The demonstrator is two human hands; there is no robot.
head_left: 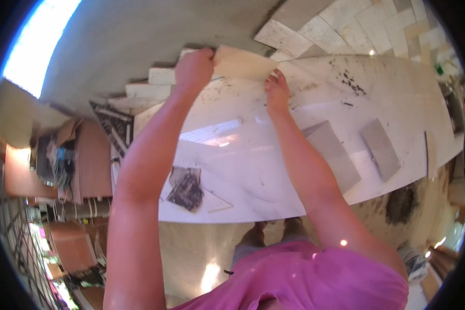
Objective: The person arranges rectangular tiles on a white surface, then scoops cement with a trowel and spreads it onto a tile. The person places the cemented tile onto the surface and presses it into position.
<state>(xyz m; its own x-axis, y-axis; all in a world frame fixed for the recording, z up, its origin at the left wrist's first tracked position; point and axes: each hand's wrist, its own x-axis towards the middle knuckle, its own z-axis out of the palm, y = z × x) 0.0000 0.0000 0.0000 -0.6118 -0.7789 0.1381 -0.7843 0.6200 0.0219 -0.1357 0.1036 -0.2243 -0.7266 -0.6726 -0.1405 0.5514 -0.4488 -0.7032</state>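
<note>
Both hands are raised to the far edge of a white, marble-look slab [232, 181]. A beige rectangular tile [243, 62] spans between them, with my left hand [194, 72] closed on its left end and my right hand [277, 90] gripping its lower right corner. Behind the tile and to the left, a stepped row of white tiles [160, 76] runs along the grey wall. Beside my right forearm lie two grey tiles [333, 155] [380, 149], and near my left forearm is a dark, dirty piece [186, 188] on the slab.
More white and grey tiles [356, 28] form a pattern at upper right. A dark triangular rack or frame [111, 124] stands at the slab's left end, beside cardboard and cluttered items [80, 165]. Dark crumbs [351, 82] are scattered on the slab. A metal grid [23, 243] is at lower left.
</note>
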